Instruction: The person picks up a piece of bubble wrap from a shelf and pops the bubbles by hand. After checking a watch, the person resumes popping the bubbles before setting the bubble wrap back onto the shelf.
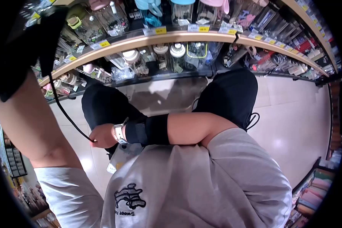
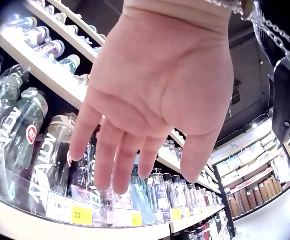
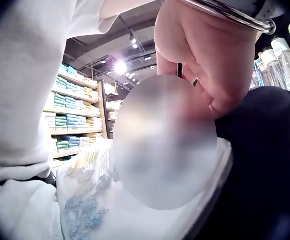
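My left hand [image 2: 160, 80] is spread palm toward the camera in the left wrist view, its fingers loosely extended and holding nothing. Clear bottles [image 2: 52, 155] on a shelf stand behind the fingers; contact cannot be made out. In the head view a dark shape hides that hand above the raised forearm. My right hand [image 1: 103, 136] crosses in front of the body and pinches a thin black cord [image 1: 66, 114] that runs up to the dark shape. Below that hand lies a white item with blue flowers [image 3: 87, 210], partly covered by a blurred oval in the right wrist view.
Shelves [image 1: 178, 37] of bottles and cups with price tags curve across the front. Two knees in dark trousers [image 1: 230, 95] are bent before them, over a pale tiled floor [image 1: 288, 125]. Folded towels [image 3: 70, 122] fill a rack behind.
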Action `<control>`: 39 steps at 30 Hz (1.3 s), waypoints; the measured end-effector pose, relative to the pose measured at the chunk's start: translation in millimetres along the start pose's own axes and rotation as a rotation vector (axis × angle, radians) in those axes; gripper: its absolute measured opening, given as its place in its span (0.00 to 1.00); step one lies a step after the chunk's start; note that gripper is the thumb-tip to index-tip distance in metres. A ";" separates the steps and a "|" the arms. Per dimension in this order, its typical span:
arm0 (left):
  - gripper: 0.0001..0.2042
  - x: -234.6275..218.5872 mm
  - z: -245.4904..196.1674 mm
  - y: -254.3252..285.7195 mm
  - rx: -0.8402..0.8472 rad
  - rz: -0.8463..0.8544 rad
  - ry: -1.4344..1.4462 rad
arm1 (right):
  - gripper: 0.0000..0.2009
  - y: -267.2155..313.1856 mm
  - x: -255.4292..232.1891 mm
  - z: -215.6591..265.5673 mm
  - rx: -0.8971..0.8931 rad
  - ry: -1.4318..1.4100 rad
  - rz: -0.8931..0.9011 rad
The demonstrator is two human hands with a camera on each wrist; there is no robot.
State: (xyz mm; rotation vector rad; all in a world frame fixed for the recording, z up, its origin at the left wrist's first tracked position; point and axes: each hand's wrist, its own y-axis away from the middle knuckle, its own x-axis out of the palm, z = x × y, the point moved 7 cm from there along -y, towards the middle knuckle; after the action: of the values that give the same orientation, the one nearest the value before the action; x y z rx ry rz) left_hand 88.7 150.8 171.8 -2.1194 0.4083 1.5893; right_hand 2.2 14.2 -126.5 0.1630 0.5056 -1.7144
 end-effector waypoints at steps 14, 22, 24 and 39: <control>0.21 -33.7 0.2 10.5 -0.046 -0.068 -0.074 | 0.07 57.7 -161.0 -23.5 0.057 -0.636 -0.883; 0.23 -22.7 12.7 28.9 -0.044 0.065 0.031 | 0.06 129.7 -213.8 32.5 -0.075 -0.137 -1.022; 0.23 -32.1 15.8 33.2 0.051 0.013 0.069 | 0.05 134.1 -228.0 52.8 -0.260 0.158 -1.091; 0.22 0.8 53.6 38.2 -0.001 -0.067 0.164 | 0.10 134.0 -268.0 78.2 -0.124 0.492 -0.728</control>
State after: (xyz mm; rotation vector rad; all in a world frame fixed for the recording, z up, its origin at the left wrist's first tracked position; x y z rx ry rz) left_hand 26.1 146.3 151.8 -2.2478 0.3850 1.3843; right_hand 201.2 206.0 13.2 0.3448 1.1342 -2.3499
